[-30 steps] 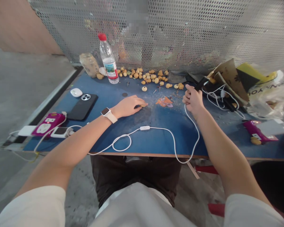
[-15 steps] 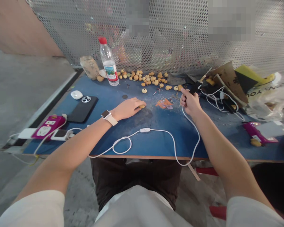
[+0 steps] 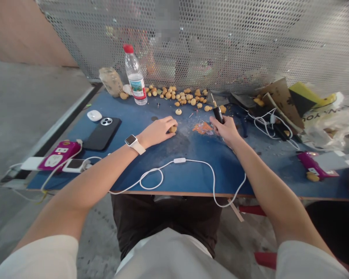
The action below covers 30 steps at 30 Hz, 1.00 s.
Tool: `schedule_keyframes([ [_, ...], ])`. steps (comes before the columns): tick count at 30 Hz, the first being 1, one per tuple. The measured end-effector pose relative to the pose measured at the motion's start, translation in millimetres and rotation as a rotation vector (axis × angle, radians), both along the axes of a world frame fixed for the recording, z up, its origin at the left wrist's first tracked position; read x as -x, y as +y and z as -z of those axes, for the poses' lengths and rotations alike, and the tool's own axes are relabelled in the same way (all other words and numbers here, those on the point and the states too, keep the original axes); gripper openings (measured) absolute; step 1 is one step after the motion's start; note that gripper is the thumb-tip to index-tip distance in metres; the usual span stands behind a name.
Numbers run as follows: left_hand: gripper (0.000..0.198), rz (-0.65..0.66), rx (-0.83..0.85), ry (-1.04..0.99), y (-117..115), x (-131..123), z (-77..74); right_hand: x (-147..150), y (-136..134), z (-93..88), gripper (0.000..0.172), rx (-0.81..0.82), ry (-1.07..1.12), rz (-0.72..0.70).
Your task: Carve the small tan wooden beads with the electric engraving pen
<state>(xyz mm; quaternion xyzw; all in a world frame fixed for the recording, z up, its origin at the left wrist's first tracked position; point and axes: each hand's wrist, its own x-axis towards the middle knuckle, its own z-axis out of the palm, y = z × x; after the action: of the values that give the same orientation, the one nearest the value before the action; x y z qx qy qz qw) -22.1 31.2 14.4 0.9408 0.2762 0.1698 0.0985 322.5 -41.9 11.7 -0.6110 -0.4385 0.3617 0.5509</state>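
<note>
Clock positions are taken from the middle of the tabletop, with 12 at the far side. The surface is a blue tabletop (image 3: 189, 176), scuffed grey and dusted with debris around the hands. A perforated metal panel (image 3: 235, 46) closes the 12 o'clock side; grey concrete floor (image 3: 72, 83) shows at 10.

The left hand (image 3: 159, 131), near 11, pinches a small tan gourd-like piece (image 3: 172, 129) between thumb and fingers, low over the top. The right hand (image 3: 227, 130), at 2, is wrapped around a black-handled tool (image 3: 218, 115); its metal tip points up towards 12, well apart from the piece. Orange scraps (image 3: 203, 128) lie between the hands.

Edges: more tan pieces (image 3: 189, 97) line the far edge at 12, with a bottle (image 3: 137, 85) upright between 10 and 11. A phone (image 3: 103, 133) and purple power strip (image 3: 59, 155) occupy 9 to 10; a plastic bag (image 3: 325, 112) limits movement between 2 and 3. At 6, a white cord (image 3: 179, 160) crosses the working space, sagging over the near edge around 5.
</note>
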Motion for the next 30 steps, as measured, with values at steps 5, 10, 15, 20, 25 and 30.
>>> schedule_keyframes([
  [5, 0.019, -0.001, -0.001, 0.011, 1, 0, -0.4, -13, 5, 6.7, 0.060, -0.065, -0.066, 0.039],
  [10, 0.012, -0.002, -0.010, -0.012, 5, 0, 1.9, -39, 14, 12.5, 0.046, -0.148, -0.334, 0.187],
  [15, 0.010, -0.027, -0.017, -0.031, 6, -2, 3.1, -60, 15, 15.1, 0.038, -0.114, -0.583, 0.161],
  [20, 0.010, -0.038, -0.001, -0.039, 6, -2, 2.9, -60, 15, 16.6, 0.027, -0.023, -0.706, 0.025],
  [25, 0.012, -0.062, 0.010, -0.070, 6, -3, 4.3, -54, 18, 18.6, 0.015, -0.029, -0.761, -0.026],
  [30, 0.012, -0.076, 0.039, -0.074, 4, -4, 2.8, -52, 21, 21.5, 0.016, -0.021, -0.768, -0.064],
])
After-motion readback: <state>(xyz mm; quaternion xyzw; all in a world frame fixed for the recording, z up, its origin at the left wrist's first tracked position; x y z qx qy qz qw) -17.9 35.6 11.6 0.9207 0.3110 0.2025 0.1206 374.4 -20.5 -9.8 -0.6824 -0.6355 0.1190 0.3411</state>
